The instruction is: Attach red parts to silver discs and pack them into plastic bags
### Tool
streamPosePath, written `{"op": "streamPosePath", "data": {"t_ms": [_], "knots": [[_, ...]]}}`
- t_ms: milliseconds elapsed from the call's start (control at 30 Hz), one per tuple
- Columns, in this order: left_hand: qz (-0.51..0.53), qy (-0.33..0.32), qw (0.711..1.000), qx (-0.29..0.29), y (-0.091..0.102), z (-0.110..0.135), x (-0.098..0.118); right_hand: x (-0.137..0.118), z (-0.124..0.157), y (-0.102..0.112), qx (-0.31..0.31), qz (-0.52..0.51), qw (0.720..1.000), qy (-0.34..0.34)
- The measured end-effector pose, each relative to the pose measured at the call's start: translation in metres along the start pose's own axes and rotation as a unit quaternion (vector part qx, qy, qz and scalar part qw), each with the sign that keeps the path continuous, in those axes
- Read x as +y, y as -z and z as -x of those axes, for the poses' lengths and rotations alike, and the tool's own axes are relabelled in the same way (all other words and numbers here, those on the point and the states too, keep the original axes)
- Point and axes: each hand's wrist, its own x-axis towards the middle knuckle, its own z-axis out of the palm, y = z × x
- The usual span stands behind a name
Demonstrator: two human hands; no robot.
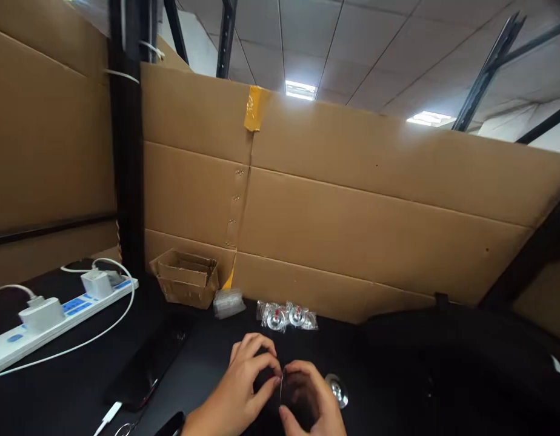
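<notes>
My left hand and my right hand meet low in the middle, above the black table. Between their fingertips stands a thin, shiny-edged piece, seen edge-on, so its kind is hard to make out. My right thumb and fingers curl around its edges. The left thumb and index finger pinch together at its left side. Just right of my right hand, a round silver disc-like part lies on the table. Farther back lie several similar round silver parts in clear wrappers, with red marks on them.
A small cardboard box and a stack of clear plastic bags stand by the cardboard wall. At left are a white power strip, cables and a black phone. Dark fabric covers the right side.
</notes>
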Motion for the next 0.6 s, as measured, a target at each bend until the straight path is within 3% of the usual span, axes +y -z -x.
{"op": "streamPosePath", "data": {"t_ms": [167, 367, 600], "knots": [[-0.008, -0.014, 1.000, -0.015, 0.002, 0.000, 0.004, -0.003, -0.001, -0.007, 0.016, -0.011, 0.999, 0.049], [-0.017, -0.033, 0.999, -0.008, 0.000, 0.001, 0.000, -0.025, 0.003, -0.005, 0.020, -0.010, 0.999, 0.029], [-0.026, -0.027, 0.999, 0.020, 0.000, 0.000, 0.002, -0.025, 0.004, -0.007, 0.034, -0.016, 0.998, 0.040]]}}
